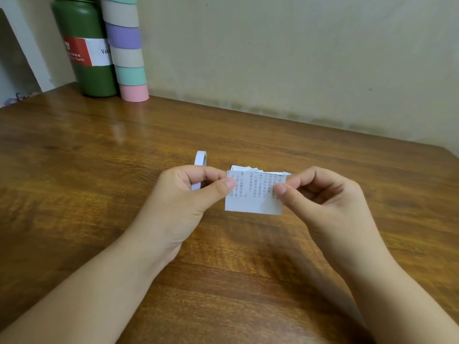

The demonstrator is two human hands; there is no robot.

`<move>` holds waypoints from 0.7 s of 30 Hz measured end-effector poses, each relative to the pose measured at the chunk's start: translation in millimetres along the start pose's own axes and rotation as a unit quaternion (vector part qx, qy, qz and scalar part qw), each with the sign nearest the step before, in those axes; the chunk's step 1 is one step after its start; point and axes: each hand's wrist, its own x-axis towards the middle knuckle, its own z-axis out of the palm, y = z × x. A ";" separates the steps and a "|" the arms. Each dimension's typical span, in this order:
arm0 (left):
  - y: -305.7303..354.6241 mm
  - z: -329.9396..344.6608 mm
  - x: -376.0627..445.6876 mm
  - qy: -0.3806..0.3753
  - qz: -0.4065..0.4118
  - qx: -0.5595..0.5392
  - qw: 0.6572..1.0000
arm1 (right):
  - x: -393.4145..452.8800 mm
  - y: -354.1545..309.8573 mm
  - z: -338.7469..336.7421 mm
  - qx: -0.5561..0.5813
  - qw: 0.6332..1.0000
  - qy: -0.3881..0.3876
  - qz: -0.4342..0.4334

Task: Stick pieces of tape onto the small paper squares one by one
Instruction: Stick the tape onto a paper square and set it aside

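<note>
I hold a small printed paper square (pixel 252 197) above the wooden table (pixel 99 157), at the centre of the view. My left hand (pixel 183 192) pinches its upper left corner between thumb and forefinger. A thin white tape roll (pixel 199 160) stands on edge behind this hand, partly hidden by the fingers. My right hand (pixel 323 194) pinches the square's upper right edge. Behind the held square, several more paper squares (pixel 244 168) show their top edges; whether they lie on the table or are in my fingers I cannot tell.
At the back left stand a dark green flask (pixel 87 53) with a red and white label and a tall stack of pastel tape rolls (pixel 126 53). A beige wall (pixel 298 58) borders the table's far edge.
</note>
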 end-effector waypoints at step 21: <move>-3.3 0.4 1.3 0.023 0.006 0.035 0.999 | 0.7 7.6 6.0 0.015 0.998 0.059 0.029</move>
